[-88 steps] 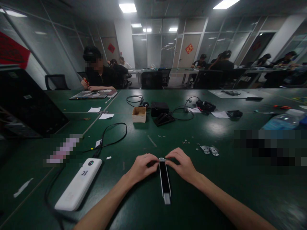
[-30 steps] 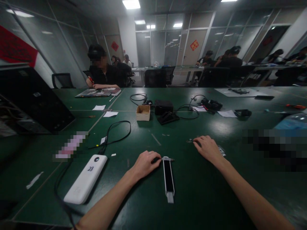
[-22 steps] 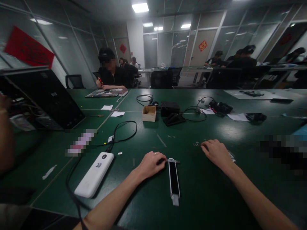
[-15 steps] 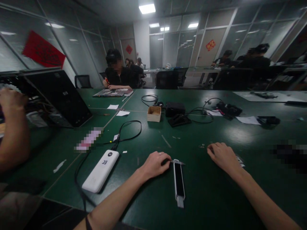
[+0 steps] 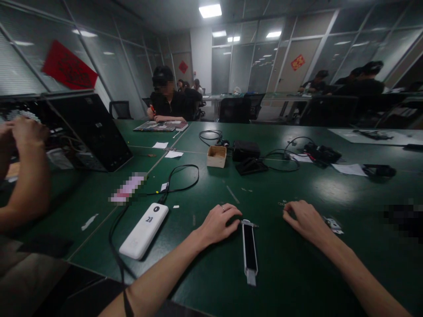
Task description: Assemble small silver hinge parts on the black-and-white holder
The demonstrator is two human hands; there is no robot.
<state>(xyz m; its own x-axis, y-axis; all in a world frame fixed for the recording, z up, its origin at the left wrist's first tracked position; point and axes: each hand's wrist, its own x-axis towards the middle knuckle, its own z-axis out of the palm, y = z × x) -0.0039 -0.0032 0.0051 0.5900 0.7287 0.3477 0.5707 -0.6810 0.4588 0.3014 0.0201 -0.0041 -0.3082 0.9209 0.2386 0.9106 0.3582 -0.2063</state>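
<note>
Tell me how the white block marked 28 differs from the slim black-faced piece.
The white block is wider than the slim piece. The white block's face is mostly white, the slim piece's black with pale edges. The white block's far end slants right; the slim piece's leans slightly left. Both lie on the green table.

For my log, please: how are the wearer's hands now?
Left hand: half curled at slim device; hold unclear.
Right hand: half curled beside small rings; hold unclear.

Dim office with glass walls (image 5: pixel 243 66), a white pillar (image 5: pixel 201 61), bright ceiling lights (image 5: pixel 210 11), a pale door (image 5: pixel 292 83) bearing a red paper diamond (image 5: pixel 298 62), black chairs (image 5: pixel 234 110), and a wide green table (image 5: pixel 211 189) across the foreground
</note>
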